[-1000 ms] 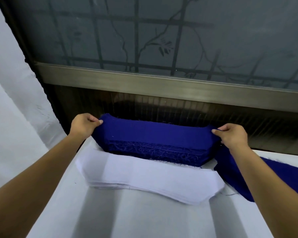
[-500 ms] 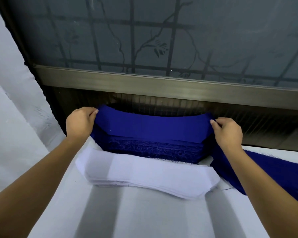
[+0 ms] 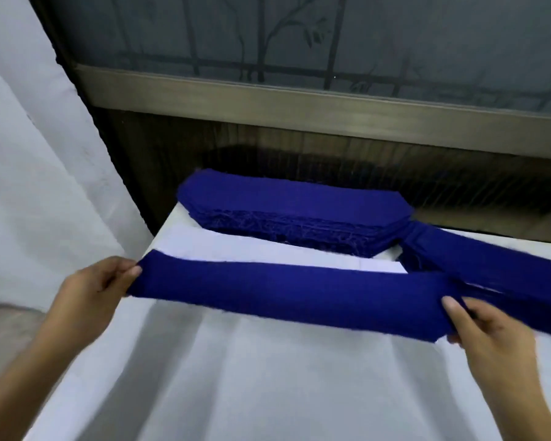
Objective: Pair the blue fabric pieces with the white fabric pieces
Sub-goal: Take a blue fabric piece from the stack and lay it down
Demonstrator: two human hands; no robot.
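A long blue fabric piece [image 3: 287,291] is stretched between my hands, over the stack of white fabric pieces [image 3: 236,246], most of which it hides. My left hand [image 3: 93,291] pinches its left end. My right hand [image 3: 490,338] pinches its right end. Behind it, at the far edge of the white-covered table [image 3: 268,377], lies the thick stack of blue fabric pieces [image 3: 293,214].
More blue fabric [image 3: 497,265] lies across the table's right side, running off the frame. A dark wooden window frame [image 3: 299,106] with patterned glass stands right behind the table. A white wall [image 3: 29,186] is at the left.
Both hands have lifted one blue piece off the top of the blue stack and carried it toward me, over the white stack. The camera has tilted down.
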